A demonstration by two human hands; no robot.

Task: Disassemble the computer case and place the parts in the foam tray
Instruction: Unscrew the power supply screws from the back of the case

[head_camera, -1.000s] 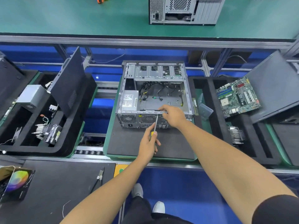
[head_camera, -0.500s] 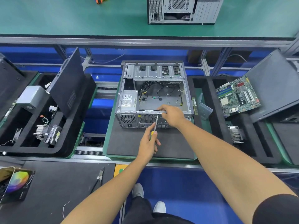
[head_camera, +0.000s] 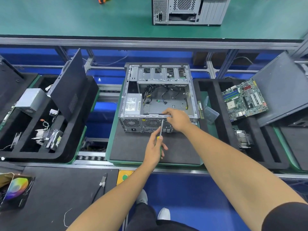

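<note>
Head-worn wide-angle view looks steeply down, close over the workbench point(head_camera: 66, 189).

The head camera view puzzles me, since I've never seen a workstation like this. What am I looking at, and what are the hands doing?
The camera sits on a person's head and looks down past both arms. In the middle an open computer case lies on a dark mat. The left hand holds a screwdriver with its tip at the case's near edge. The right hand rests on that edge, fingers curled over it. A black foam tray on the right holds a green motherboard. Another foam tray on the left holds a grey power supply box and small parts.
</note>
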